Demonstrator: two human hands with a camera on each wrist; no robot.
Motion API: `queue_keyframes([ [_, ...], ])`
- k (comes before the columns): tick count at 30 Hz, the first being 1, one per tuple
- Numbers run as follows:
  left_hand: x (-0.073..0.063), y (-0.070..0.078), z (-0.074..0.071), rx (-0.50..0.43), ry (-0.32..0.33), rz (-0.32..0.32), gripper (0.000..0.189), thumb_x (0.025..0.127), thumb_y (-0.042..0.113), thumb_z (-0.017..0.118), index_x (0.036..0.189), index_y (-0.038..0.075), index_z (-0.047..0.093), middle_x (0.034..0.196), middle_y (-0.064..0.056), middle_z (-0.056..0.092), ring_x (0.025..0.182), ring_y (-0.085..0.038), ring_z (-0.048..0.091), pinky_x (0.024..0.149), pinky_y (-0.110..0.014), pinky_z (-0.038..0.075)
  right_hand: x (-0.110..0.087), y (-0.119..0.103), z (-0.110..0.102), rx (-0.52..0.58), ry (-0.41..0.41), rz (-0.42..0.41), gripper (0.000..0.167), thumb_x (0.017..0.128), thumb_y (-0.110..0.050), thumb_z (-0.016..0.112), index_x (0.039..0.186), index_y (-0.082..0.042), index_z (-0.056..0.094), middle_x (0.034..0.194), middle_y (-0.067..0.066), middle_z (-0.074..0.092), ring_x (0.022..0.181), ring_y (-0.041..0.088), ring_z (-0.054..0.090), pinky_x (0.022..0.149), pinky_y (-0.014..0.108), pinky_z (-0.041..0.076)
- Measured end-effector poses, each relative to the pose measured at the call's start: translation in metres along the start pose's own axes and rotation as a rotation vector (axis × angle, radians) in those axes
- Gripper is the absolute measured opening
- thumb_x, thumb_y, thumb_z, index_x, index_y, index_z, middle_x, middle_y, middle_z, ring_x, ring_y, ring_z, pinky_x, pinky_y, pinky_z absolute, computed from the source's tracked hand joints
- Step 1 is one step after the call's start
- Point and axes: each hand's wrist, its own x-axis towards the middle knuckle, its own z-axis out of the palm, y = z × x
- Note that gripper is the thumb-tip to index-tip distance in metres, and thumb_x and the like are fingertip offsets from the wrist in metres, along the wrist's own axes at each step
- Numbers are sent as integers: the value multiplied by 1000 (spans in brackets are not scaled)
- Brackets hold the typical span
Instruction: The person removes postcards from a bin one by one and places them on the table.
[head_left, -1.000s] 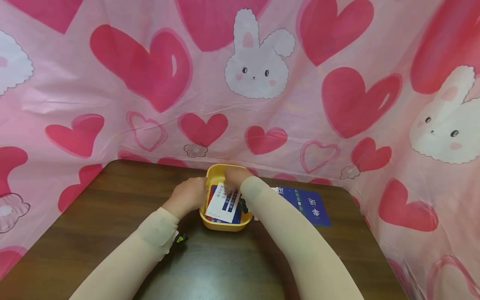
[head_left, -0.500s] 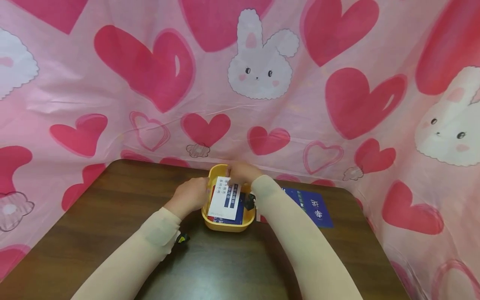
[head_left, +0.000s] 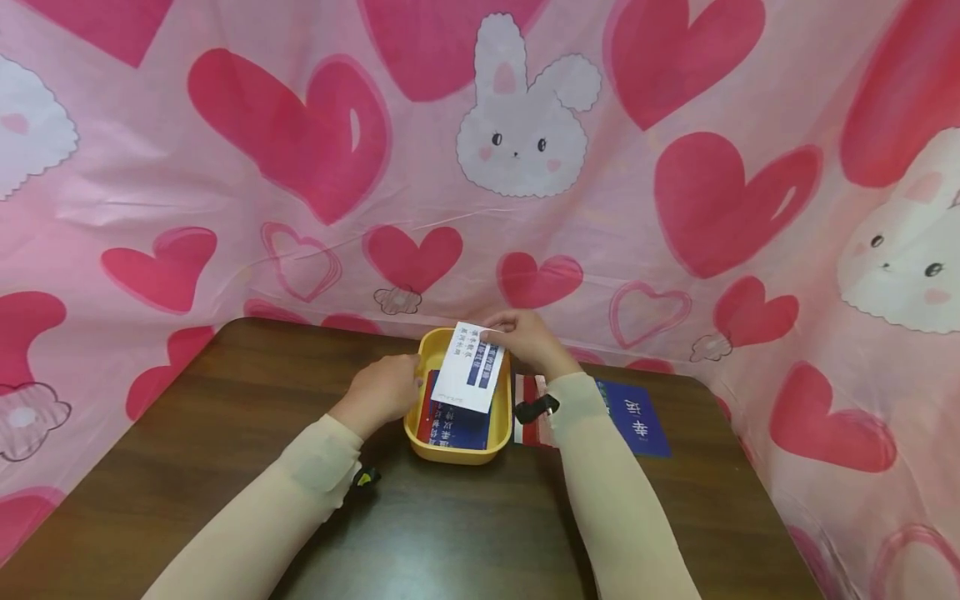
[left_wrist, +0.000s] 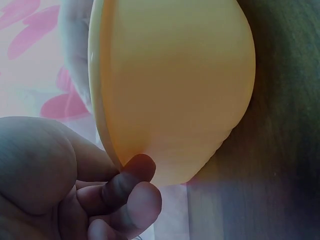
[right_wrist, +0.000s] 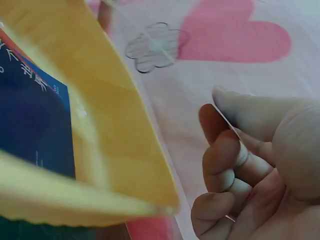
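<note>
A yellow plastic tub (head_left: 453,455) stands near the table's back edge. My left hand (head_left: 381,390) pinches its left rim, as the left wrist view shows with fingertips (left_wrist: 142,167) under the lip. My right hand (head_left: 528,342) holds a white card (head_left: 467,371) printed with dark blue characters, tilted over the tub. Thumb (right_wrist: 250,115) and fingers pinch it by its edge, seen nearly edge-on in the right wrist view. Inside the tub lie a dark blue card (head_left: 465,427) and a red one (head_left: 425,417), partly covered by the white card.
Right of the tub, a red and white card (head_left: 528,425) lies on the brown wooden table (head_left: 420,533). Beyond it is a blue card (head_left: 641,421), partly behind my right sleeve. A pink cloth (head_left: 330,283) with hearts and rabbits hangs behind the table.
My right hand has lifted the white card from inside the tub, moving up and to the right. More of the cards beneath it shows. My left hand stays at the rim.
</note>
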Motion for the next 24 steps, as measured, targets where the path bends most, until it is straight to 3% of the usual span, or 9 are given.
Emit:
queue_keyframes([
  [4, 0, -1, 0, 4, 16, 2, 59, 111, 29, 70, 165, 7, 58, 144, -17, 75, 112, -33, 74, 105, -61, 65, -5, 8, -12, 47, 77, -56, 31, 106, -27, 82, 134, -14, 82, 124, 16, 83, 100, 26, 82, 96, 39, 69],
  [10, 1, -1, 0, 18, 33, 17, 59, 112, 28, 69, 165, 6, 58, 146, -18, 75, 115, -34, 74, 108, -62, 64, -21, 15, -37, 185, 146, -27, 31, 111, -26, 76, 141, -18, 81, 129, 17, 79, 98, 24, 83, 93, 42, 72],
  [19, -2, -1, -1, 34, 37, 27, 57, 113, 27, 68, 164, 5, 58, 142, -18, 76, 110, -33, 73, 106, -62, 65, -44, 27, -85, 149, 262, 20, 32, 111, -26, 77, 142, -20, 81, 127, 14, 76, 97, 21, 80, 83, 31, 70],
  [24, -2, -1, 0, 27, 37, 40, 58, 112, 28, 69, 164, 3, 58, 142, -19, 76, 114, -35, 74, 109, -64, 63, -61, 33, -112, 58, 318, 56, 35, 114, -26, 72, 147, -19, 78, 130, 16, 70, 105, 26, 74, 81, 30, 68],
])
